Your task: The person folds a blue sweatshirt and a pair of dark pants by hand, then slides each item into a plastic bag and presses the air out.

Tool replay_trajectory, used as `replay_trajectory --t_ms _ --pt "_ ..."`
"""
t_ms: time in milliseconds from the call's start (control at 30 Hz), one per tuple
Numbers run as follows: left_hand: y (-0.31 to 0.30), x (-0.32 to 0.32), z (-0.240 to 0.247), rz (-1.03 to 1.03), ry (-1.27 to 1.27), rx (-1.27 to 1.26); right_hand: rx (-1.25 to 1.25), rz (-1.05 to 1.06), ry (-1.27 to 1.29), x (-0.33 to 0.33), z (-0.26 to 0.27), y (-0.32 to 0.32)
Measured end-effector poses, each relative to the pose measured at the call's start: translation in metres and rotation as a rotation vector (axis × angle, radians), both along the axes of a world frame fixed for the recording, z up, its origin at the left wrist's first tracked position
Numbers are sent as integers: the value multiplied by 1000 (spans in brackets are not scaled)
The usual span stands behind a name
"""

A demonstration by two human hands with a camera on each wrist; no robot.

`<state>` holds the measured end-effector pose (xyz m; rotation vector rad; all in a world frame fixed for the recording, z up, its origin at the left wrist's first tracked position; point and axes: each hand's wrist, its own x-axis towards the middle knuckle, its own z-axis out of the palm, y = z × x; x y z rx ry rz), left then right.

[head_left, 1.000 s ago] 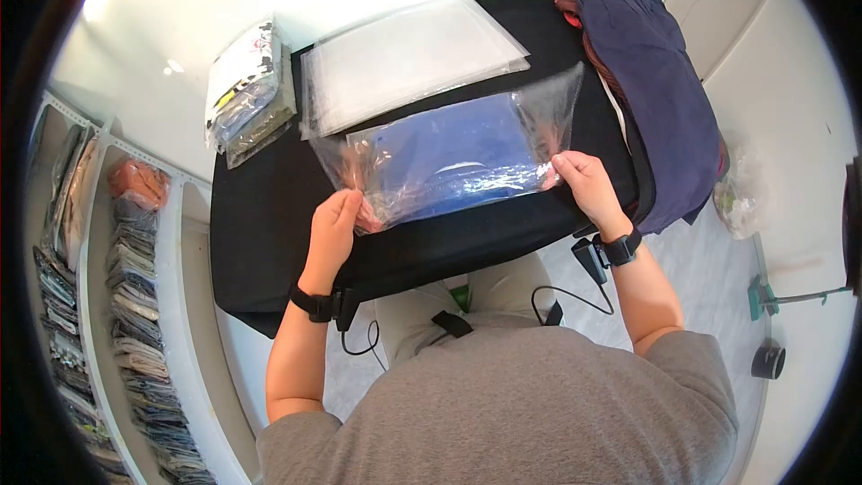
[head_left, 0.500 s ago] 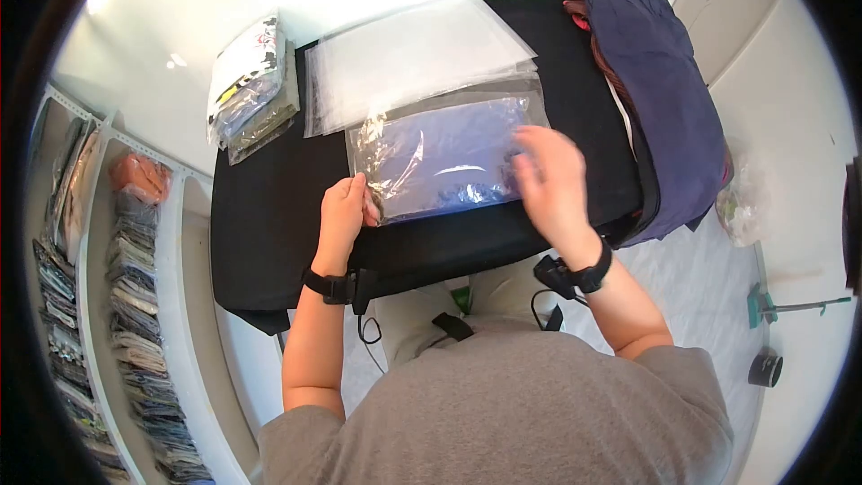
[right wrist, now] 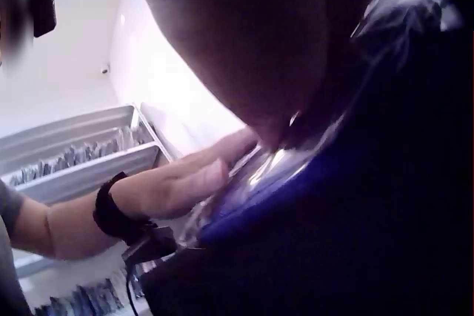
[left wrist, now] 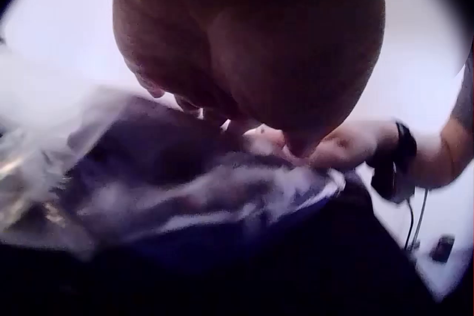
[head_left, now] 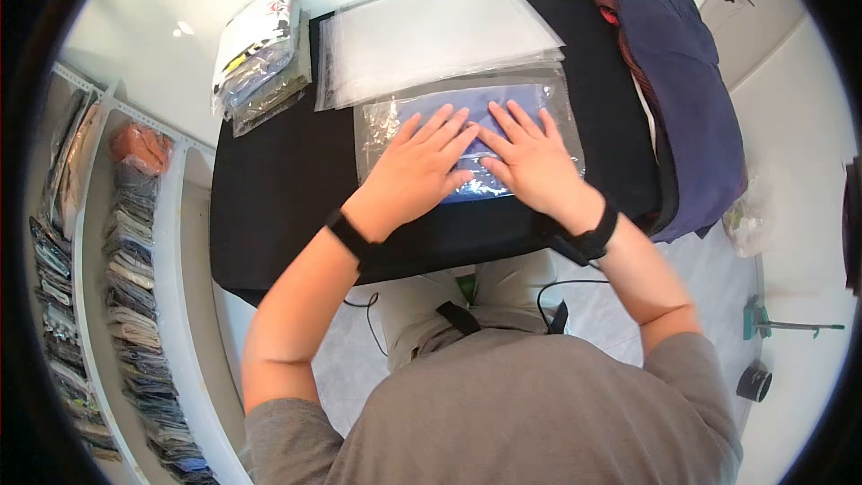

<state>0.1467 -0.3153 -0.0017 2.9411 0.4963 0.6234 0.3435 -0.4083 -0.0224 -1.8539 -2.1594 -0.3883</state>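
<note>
A folded blue cloth (head_left: 480, 99) lies inside a clear plastic bag (head_left: 571, 117) near the front of the black-covered table (head_left: 269, 216). My left hand (head_left: 413, 172) rests flat on the left part of the bag, fingers spread and pointing away from me. On the right part lies my right hand (head_left: 537, 166), palm down with straight fingers, its fingertips close to those of the left. Both palms hide much of the blue cloth. In the left wrist view, the plastic (left wrist: 185, 212) looks wrinkled and shiny under the left hand (left wrist: 252, 42).
Behind the bag lies a stack of large clear plastic sleeves (head_left: 431, 45). Bagged folded clothes (head_left: 260, 72) are piled at the back left. Dark navy garments (head_left: 691, 108) drape over the table's right end. Shelves of packed clothes (head_left: 135, 305) stand to the left.
Both hands have let go of the bag's side edges and moved inward onto its top. The bag, lifted and stretched a second ago, now lies flat on the table.
</note>
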Motion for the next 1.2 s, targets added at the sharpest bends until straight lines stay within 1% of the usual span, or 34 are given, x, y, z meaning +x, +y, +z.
replay_trajectory --t_ms 33,100,133,300,567,733,867,933,967,1000,1033,1067,1100,1167,1200 --pt "7 4 -3 -63 140 123 6 4 4 7 1 1" --pt "15 6 -10 -69 175 131 -51 116 6 19 2 6" --pt "16 5 -13 -79 205 115 -73 119 -3 21 1 7" --pt "19 6 -24 -59 214 40 -106 125 23 22 -7 12" --pt "29 8 -27 -102 279 -118 -214 119 109 27 -10 16" --pt "31 9 -27 -106 296 -138 -264 138 150 29 -10 17" --pt "31 9 -23 -107 289 -146 -262 161 112 35 -6 19" --pt "37 9 -12 -130 278 -149 -393 251 113 43 10 24" --pt "39 9 -6 -155 280 -174 -382 249 101 45 20 28" --pt "40 9 -3 -155 272 -166 -409 266 -14 47 30 30" --pt "40 8 0 -128 306 -61 -440 281 -127 47 36 30" --pt "41 8 1 -101 340 41 -442 280 -132 49 34 30" --pt "42 7 -3 -101 335 38 -441 307 -92 52 29 31" --pt "46 6 -11 -106 328 -125 -446 335 -52 57 18 34" --pt "48 6 -17 -108 328 -130 -425 352 -9 59 12 34"
